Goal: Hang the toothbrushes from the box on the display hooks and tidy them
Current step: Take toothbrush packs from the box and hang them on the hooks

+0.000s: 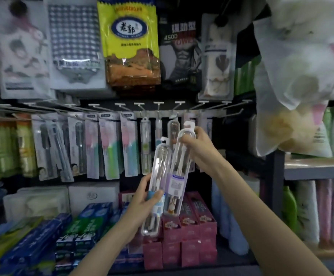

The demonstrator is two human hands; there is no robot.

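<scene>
While pinching the upper end of one clear case [179, 164], right hand [199, 145] at 12 o'clock, thumb and fingers curled round it just under the white tab [188, 124]. Left hand [144, 198] at 6 o'clock, wrapped round the second case [156, 188]. Light, stiff, likely slick plastic; best held near the tab for threading. Hooks [158, 105] above at 12 o'clock, several already carrying packs [110, 146]. Pink boxes [190, 226] below; bag [293, 76] at 2 o'clock, well apart.

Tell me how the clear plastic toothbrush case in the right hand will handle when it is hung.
The clear plastic toothbrush case with the purple label probably stays stiff: it holds straight though the right hand grips only its top. Its glossy shell may be slippery. Slim and see-through, it is likely light.
</scene>
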